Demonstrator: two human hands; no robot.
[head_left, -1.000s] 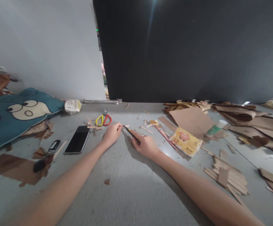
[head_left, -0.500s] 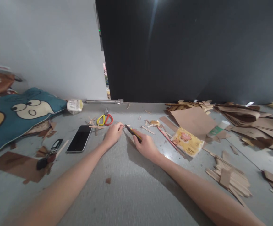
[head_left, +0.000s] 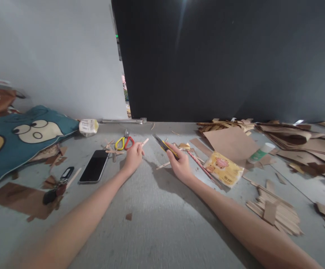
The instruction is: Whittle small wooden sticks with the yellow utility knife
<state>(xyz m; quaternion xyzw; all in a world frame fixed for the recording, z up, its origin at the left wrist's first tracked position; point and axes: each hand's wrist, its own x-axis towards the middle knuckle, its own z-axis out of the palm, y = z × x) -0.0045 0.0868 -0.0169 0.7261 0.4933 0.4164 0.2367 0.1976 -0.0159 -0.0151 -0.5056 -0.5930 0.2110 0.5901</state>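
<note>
My left hand (head_left: 133,157) is closed on a short wooden craft stick (head_left: 145,141), whose pale end pokes out past the fingertips. Wrapped in my right hand (head_left: 180,164) is a yellow and black utility knife (head_left: 171,149), its blade pointing up and left, apart from the stick. Under the right hand's fingers a loose craft stick piece (head_left: 163,165) lies on the grey table. Scissors (head_left: 125,142) with one yellow and one red handle lie just beyond my left hand, near several crossed stick pieces (head_left: 114,152).
Left are a phone (head_left: 94,166), keys (head_left: 56,190) and a blue cushion (head_left: 36,130). On the right lie a yellow tissue pack (head_left: 224,168), a glue stick (head_left: 261,152), brown cardboard (head_left: 229,142) and a pile of craft sticks (head_left: 277,209). A dark panel (head_left: 221,59) stands behind.
My hands have moved apart: the right has drawn the knife rightward, the left has shifted slightly left with the stick. A loose stick piece now shows beside my right hand.
</note>
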